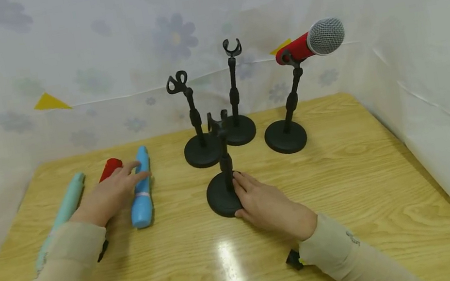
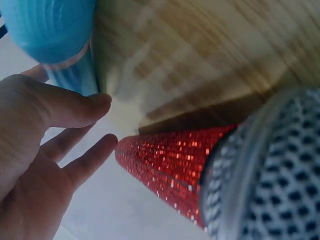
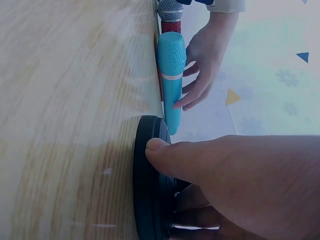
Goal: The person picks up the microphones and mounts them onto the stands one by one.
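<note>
My left hand (image 1: 111, 194) reaches over a light-blue microphone (image 1: 142, 208), its fingertips overlapping the handle and its fingers loosely spread. Under and behind that hand lies a red microphone (image 1: 111, 167), mostly hidden from the head; the left wrist view shows its glittery handle (image 2: 170, 160) and silver mesh. A pale-green microphone (image 1: 68, 203) lies to the left, partly covered by the sleeve. With my right hand (image 1: 267, 202) I hold the round base of the nearest black microphone stand (image 1: 221, 197); in the right wrist view the thumb (image 3: 157, 145) presses its rim. This stand's clip is bare.
Behind it stand two more black stands (image 1: 202, 151) (image 1: 241, 130) with bare clips. At the right, another stand (image 1: 286, 138) carries a red microphone (image 1: 327, 37) with silver mesh. A flowered white sheet (image 1: 108, 70) hangs round the wooden table (image 1: 174, 266).
</note>
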Available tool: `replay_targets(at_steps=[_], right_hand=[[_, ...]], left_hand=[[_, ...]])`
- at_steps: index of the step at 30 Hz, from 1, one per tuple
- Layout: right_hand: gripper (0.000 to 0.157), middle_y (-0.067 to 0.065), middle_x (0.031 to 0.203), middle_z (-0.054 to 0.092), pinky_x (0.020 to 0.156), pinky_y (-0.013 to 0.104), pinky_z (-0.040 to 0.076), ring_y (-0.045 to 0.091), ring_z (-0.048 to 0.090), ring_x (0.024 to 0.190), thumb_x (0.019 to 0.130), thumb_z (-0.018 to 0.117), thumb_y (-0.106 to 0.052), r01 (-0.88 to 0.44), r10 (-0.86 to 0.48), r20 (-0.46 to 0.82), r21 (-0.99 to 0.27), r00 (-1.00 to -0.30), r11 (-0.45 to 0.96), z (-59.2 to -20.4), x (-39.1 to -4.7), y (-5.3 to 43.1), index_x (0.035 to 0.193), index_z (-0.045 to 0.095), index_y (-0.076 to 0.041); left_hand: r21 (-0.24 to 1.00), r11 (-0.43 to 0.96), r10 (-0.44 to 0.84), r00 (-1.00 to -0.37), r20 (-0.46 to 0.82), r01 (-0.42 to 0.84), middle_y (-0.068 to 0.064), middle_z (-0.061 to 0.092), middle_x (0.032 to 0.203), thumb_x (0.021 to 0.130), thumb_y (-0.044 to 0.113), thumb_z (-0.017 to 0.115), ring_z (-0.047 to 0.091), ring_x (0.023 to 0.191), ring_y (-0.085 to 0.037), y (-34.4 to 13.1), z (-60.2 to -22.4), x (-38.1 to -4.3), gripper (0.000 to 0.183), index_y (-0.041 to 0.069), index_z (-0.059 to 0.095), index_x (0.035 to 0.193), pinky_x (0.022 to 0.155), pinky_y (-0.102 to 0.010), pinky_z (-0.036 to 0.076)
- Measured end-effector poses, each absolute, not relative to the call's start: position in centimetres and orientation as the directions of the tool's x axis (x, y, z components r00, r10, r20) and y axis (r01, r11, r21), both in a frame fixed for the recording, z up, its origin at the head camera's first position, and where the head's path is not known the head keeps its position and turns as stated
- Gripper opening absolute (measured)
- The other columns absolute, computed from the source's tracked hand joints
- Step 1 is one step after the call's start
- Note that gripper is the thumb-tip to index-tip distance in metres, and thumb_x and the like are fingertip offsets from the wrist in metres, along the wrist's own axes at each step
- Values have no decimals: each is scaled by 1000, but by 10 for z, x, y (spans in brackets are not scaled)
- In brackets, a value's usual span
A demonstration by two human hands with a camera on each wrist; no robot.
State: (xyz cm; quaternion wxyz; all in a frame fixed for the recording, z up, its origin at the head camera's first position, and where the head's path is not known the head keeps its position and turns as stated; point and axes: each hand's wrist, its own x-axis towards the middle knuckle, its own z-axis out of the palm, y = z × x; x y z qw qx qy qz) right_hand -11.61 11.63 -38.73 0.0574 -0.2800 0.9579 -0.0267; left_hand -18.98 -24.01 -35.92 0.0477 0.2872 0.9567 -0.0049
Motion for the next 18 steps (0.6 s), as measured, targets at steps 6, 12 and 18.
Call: replay_targets(at_steps=[6, 12, 18], right_hand=[[74, 24, 162, 31, 117, 42, 43, 36, 38, 149, 100, 61, -42, -525, -532, -105, -91, -840, 846, -388, -116, 117, 151, 38, 7], [74, 23, 163, 30, 116, 42, 44, 36, 37, 149, 100, 61, -42, -523, -531, -111, -94, -840, 847, -386, -115, 116, 151, 38, 6], [74, 22, 163, 29, 117, 42, 43, 35, 36, 150, 101, 60, -43, -515, -525, -125, -100, -842, 851, -385, -115, 116, 152, 37, 6]], left_hand=[[-9, 810, 585, -809, -56, 586, -25, 36, 154, 81, -13, 75, 53, 130, -46, -235, -368, -191, 68, 15, 52, 139, 95, -57, 55], [-107, 775, 629, -776, 35, 623, -25, 47, 145, 86, -9, 72, 59, 117, -42, -228, -371, -193, 50, 12, 60, 130, 85, -51, 58], [-194, 744, 663, -743, 89, 640, -22, 55, 136, 82, 0, 80, 62, 112, -40, -224, -374, -195, 47, 15, 65, 124, 85, -51, 57]])
